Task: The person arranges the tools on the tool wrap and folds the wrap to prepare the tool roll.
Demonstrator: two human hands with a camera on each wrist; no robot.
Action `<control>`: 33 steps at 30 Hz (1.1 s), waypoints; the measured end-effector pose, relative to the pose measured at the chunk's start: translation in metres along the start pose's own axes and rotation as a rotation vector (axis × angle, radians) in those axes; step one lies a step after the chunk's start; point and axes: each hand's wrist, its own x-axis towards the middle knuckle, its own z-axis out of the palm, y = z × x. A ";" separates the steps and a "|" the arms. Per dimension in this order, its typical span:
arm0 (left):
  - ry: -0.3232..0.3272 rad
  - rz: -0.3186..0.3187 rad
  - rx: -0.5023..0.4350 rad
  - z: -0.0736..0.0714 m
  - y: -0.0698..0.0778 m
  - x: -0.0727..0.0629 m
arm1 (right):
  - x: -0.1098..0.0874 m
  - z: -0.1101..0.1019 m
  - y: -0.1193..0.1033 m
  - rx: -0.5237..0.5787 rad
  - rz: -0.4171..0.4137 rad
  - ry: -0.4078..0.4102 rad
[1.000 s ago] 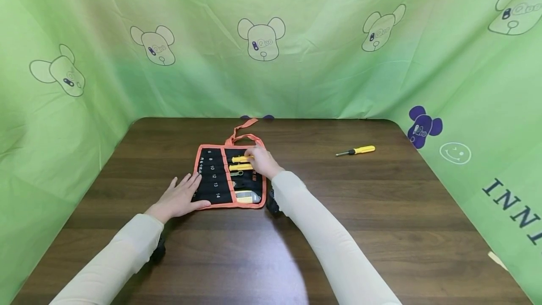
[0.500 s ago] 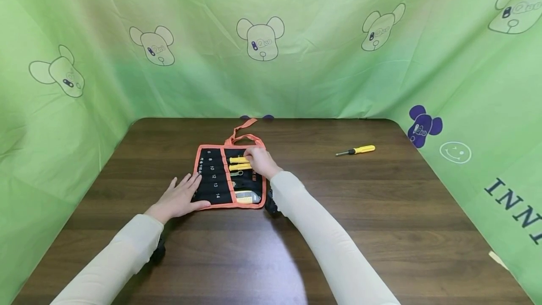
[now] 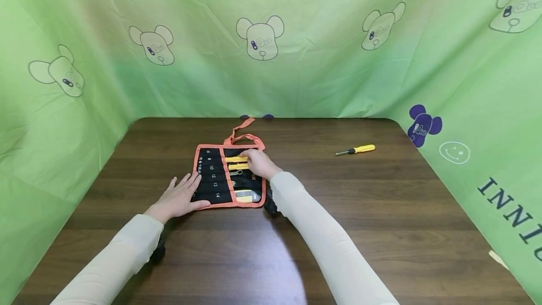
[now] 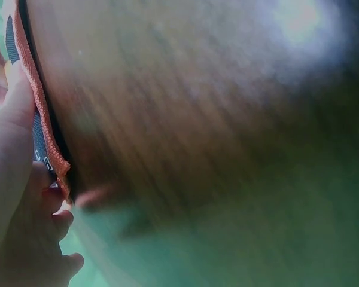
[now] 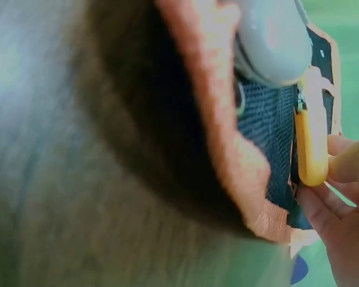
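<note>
A black tool roll [image 3: 207,183] with orange edging lies unfolded on the table, with numbered pockets on its left half. My left hand [image 3: 179,195] rests flat on its left edge, fingers spread; the left wrist view shows the thumb over the orange edging [image 4: 39,98]. At the upper right pocket my right hand [image 3: 260,162] pinches the end of a yellow-handled screwdriver [image 3: 234,159], whose shaft is hidden in the roll. Just below it sits a second yellow handle [image 3: 238,166]. A grey and yellow utility knife [image 3: 247,196] fills the lowest pocket.
Another yellow-handled screwdriver [image 3: 362,148] lies apart on the right side of the brown table [image 3: 381,220]. Orange ties [image 3: 239,132] trail from the roll's far edge. A green printed curtain [image 3: 313,74] closes off the back and sides.
My right hand has shifted slightly left, and the yellow handle it pinches has slid left, deeper toward the pocket. The left hand stays in place.
</note>
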 end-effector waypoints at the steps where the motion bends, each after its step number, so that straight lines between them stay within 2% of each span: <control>1: 0.002 0.000 0.001 0.000 0.000 0.000 | 0.000 0.000 0.000 0.000 0.001 -0.010; 7: 0.008 0.001 0.009 0.000 0.001 0.000 | -0.001 -0.003 0.001 0.008 0.005 -0.044; 12: 0.007 -0.001 0.016 -0.001 0.002 0.000 | -0.002 -0.015 0.001 -0.010 -0.029 -0.009; 18: 0.000 -0.006 0.009 -0.001 0.002 -0.001 | -0.006 -0.039 0.002 0.013 -0.009 0.023; 27: -0.002 -0.004 0.009 0.001 0.000 0.000 | -0.019 -0.084 0.017 0.015 -0.065 0.150; 33: 0.001 -0.005 0.007 0.003 -0.001 0.001 | -0.033 -0.109 0.037 0.018 -0.041 0.235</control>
